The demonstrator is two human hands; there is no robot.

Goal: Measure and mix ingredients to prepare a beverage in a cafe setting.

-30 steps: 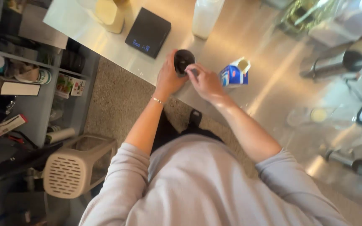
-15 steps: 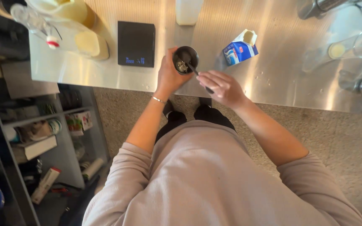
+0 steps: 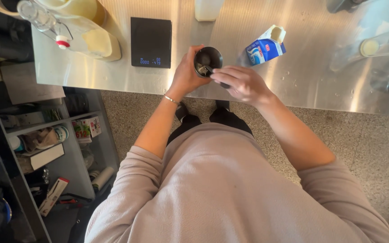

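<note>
My left hand (image 3: pixel 186 74) is wrapped around a small dark metal cup (image 3: pixel 208 59) at the near edge of a steel counter (image 3: pixel 302 76). My right hand (image 3: pixel 241 83) grips a dark utensil (image 3: pixel 216 76) whose tip dips into the cup. Something pale lies inside the cup. A thin bracelet sits on my left wrist.
A black digital scale (image 3: pixel 151 42) lies left of the cup. A blue and white open carton (image 3: pixel 265 47) stands to its right. Glass swing-top bottles (image 3: pixel 68 31) with pale liquid lie at the far left. Cluttered shelves (image 3: pixel 50 144) run down the left side; speckled floor lies below.
The view has swung so the counter lies level and nearer. Both hands stay at the cup, with the right hand's utensil still inside it.
</note>
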